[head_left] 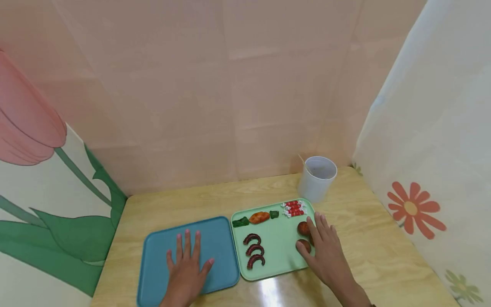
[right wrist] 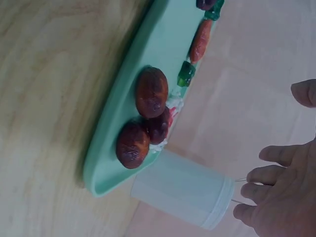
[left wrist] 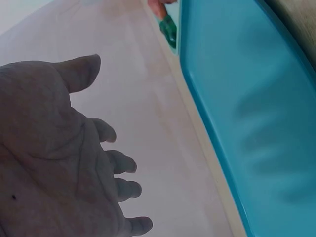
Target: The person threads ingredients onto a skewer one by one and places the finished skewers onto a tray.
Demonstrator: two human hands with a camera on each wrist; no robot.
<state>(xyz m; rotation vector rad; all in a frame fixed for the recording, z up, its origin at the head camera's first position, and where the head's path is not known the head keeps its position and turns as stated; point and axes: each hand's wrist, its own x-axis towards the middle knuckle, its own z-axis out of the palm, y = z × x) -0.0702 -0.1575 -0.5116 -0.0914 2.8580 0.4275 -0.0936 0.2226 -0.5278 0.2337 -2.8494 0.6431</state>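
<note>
My left hand (head_left: 186, 273) hovers over the blue tray (head_left: 216, 238) with its fingers spread and nothing in them; the left wrist view shows the bare palm. My right hand (head_left: 327, 251), fingers straight, is above the right edge of the light green tray (head_left: 278, 256). Beside its thumb and fingers are three round brown balls (right wrist: 151, 93), partly covered by the hand in the head view. Three curved dark-red tentacle pieces (head_left: 255, 250) lie at the tray's left. Along its back are two green pieces (head_left: 241, 221), an orange-red piece (head_left: 259, 217) between them, and red-and-white wrapped sticks (head_left: 294, 209).
A white cup (head_left: 316, 183) with thin sticks in it stands behind the green tray's right corner. The trays sit side by side on a wooden table (head_left: 368, 238). A pinkish cloth (head_left: 184, 106) hangs behind, with flower-printed cloths at both sides.
</note>
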